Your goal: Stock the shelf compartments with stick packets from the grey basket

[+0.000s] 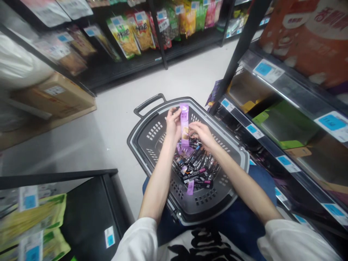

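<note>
A grey and black shopping basket [152, 136] rests on my lap, holding several small black and purple snack packets [194, 166]. My left hand [173, 123] is closed on a long purple packet [184, 123], holding it upright over the basket. Just to the right of that packet, my right hand [200, 133] hovers above the pile with its fingers curled, touching the packet's lower part. Whether it grips anything else is hidden.
Store shelves with blue price tags [282, 159] run along the right. A black shelf unit with green packs [40, 214] stands at the lower left. Cardboard boxes [58, 94] sit at the left, snack bags [133, 32] hang at the back. White floor [119, 108] lies ahead.
</note>
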Demonstrator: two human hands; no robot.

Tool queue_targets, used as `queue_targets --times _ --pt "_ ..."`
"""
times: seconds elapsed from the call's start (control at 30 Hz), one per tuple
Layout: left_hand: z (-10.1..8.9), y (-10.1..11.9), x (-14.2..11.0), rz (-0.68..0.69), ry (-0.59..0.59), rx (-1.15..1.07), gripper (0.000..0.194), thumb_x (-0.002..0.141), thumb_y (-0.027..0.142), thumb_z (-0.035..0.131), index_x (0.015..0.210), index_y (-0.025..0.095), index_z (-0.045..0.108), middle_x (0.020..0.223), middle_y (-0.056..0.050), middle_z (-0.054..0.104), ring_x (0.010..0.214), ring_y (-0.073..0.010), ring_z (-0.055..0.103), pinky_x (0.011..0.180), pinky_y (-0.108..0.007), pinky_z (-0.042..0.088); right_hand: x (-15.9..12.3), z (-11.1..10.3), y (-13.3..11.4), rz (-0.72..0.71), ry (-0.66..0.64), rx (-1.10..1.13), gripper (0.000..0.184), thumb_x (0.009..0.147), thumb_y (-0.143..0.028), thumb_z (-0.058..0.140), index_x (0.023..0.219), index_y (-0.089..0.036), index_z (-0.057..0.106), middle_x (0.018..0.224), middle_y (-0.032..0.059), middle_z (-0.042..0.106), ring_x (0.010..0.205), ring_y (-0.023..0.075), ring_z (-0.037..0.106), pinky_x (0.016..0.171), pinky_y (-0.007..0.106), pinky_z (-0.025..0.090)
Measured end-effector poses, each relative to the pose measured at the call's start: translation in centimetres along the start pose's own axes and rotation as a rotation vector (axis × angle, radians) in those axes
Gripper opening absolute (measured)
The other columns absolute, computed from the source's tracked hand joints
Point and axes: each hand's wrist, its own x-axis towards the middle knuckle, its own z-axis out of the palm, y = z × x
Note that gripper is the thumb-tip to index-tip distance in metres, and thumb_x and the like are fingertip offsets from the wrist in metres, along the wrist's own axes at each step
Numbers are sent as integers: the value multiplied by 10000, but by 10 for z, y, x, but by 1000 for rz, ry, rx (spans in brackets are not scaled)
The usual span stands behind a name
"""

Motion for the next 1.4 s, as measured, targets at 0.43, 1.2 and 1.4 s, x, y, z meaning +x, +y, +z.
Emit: queue_targets --times 0.43,1.2,1.4 --pt "-4 -7 3 -46 -148 55 165 819 109 718 882 245 649 804 31 669 643 -81 575 661 -219 486 1 -2 7 -96 -95 -2 389 682 -398 859 987 -205 715 920 24 727 843 161 655 781 311 539" --pt "7 -3 -7 -61 -213 205 449 760 606 797 977 218 733 956 -76 719 894 -215 667 798 -329 541 2 -3 7 -40 65 120 499 454 -368 982 840 -178 728 790 7 740 689 125 641 681 275 515" --pt "4 -5 -5 -74 -185 175 415 731 562 843 924 212 732 948 -72 706 870 -194 657 756 -302 528 3 -3 8 -36 65 143 516 424 -356 990 830 -174 727 773 -1 737 697 122 649 719 281 531"
